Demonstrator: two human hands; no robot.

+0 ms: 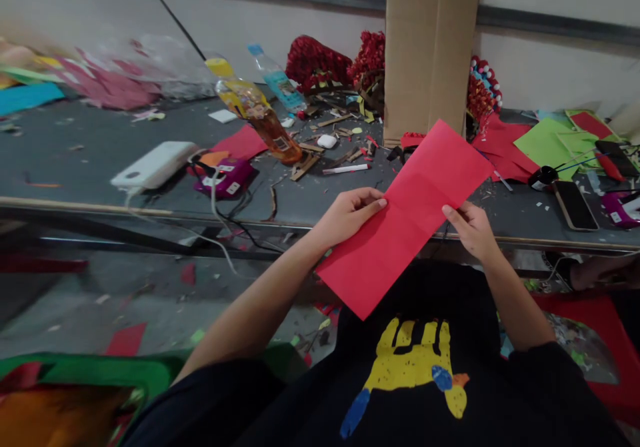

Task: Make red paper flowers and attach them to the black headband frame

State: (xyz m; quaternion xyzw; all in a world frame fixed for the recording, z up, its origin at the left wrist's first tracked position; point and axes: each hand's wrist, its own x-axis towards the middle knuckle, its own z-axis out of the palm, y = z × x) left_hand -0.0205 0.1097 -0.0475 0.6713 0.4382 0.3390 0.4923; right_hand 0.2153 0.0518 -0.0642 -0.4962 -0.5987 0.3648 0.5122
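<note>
A long rectangular sheet of red paper [407, 223], faintly creased across its middle, is held up at a slant over the table's front edge and my lap. At its left long edge, my left hand [353, 215] pinches it with the thumb on top. My right hand [470, 227] grips the opposite edge the same way, its other fingers partly hidden behind the sheet. Beyond the paper, a white marker [347, 169] and a white earbud case [327, 141] lie on the dark table [90, 147].
A tilted bottle [260, 117] stands near a white power bank [155, 165] and a purple device [225, 177] with cables. A tall cardboard piece [433, 53] rises behind the sheet. Green paper [547, 143] and a phone [575, 205] lie right. A green bin [160, 367] sits lower left.
</note>
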